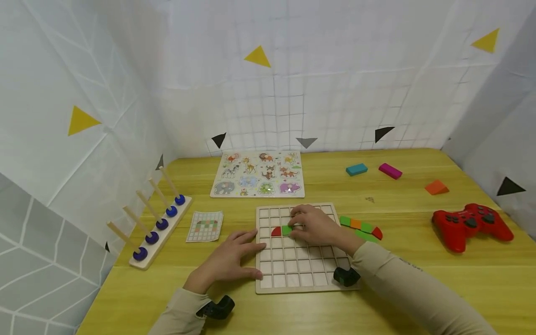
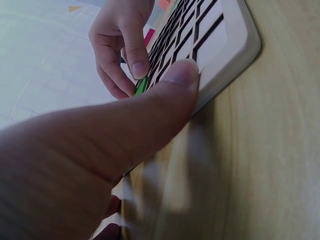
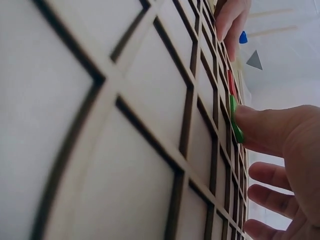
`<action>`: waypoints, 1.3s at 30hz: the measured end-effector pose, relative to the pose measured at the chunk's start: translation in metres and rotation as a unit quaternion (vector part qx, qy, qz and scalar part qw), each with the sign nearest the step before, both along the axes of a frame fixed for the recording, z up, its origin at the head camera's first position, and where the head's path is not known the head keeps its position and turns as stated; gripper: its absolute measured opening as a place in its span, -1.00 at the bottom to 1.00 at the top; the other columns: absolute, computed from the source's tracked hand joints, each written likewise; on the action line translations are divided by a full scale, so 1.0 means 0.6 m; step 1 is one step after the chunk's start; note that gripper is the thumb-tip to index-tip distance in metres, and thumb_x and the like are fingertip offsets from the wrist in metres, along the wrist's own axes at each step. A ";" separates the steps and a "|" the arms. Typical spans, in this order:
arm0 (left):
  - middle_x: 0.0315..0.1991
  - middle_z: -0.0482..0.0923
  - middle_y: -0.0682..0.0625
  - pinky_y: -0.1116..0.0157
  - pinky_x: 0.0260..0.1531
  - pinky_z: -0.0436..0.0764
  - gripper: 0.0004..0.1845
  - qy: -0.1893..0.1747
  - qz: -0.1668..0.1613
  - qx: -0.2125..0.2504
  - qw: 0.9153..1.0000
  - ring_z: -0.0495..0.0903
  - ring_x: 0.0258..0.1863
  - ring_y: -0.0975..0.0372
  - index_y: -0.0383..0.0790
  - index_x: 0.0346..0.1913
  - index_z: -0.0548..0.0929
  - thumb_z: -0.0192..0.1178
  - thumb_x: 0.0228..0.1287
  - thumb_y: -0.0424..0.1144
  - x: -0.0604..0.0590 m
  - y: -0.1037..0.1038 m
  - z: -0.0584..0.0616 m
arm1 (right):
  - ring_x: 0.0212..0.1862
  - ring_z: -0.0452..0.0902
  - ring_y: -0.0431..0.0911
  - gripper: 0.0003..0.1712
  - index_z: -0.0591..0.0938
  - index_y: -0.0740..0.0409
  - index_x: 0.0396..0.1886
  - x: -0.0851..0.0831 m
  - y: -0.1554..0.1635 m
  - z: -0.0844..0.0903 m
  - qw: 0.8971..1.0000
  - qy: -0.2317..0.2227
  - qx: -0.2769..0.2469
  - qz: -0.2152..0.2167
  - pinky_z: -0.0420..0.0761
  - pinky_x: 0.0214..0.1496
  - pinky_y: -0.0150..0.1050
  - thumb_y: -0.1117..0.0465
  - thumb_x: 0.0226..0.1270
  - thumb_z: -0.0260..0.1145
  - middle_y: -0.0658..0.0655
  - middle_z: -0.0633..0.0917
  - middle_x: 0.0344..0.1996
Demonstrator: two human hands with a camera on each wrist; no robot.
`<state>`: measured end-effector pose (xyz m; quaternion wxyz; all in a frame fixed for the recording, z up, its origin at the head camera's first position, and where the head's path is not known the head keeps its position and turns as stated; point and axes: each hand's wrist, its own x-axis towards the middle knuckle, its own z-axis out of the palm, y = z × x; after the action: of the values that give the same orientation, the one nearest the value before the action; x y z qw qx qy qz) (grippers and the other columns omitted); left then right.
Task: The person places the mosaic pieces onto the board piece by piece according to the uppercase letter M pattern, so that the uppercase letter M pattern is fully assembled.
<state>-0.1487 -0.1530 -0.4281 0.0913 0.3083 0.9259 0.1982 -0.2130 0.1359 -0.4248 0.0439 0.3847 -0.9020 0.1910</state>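
Grid board (image 1: 299, 274): flat on the surface, near centre.
Green tile (image 1: 286, 230): in the board's third row, touching a red tile (image 1: 276, 231) on its left.
Right hand (image 1: 314, 225): fingers pinch the green tile.
Left hand (image 1: 228, 260): fingers straight, pressing the board's left edge.

No readable words, numbers or brand marks appear anywhere (faint lettering on the right sleeve (image 1: 412, 266) is too small to read).

The wooden counter (image 1: 418, 288) carries a grid board (image 1: 293, 267), animal puzzle (image 1: 258, 174), peg rack (image 1: 157, 228), pattern card (image 1: 204, 226), red gamepad (image 1: 471, 224) and loose coloured blocks (image 1: 361, 226).
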 end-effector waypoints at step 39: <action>0.51 0.22 -0.13 -0.14 0.35 0.34 -0.25 0.003 0.000 0.014 1.000 0.19 0.47 -0.09 0.07 0.34 0.52 0.33 0.10 0.29 0.005 -0.001 -0.004 | 0.08 0.55 0.30 -0.81 0.79 0.18 -0.28 0.006 0.234 0.016 0.987 -0.042 0.043 -0.149 0.49 0.20 0.26 0.15 0.21 0.45 0.32 0.70 -0.11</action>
<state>-0.1458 -0.1538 -0.4302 0.0837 0.3100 0.9234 0.2102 -0.2095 0.2766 -0.4152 0.0172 0.2388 -0.9578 0.1589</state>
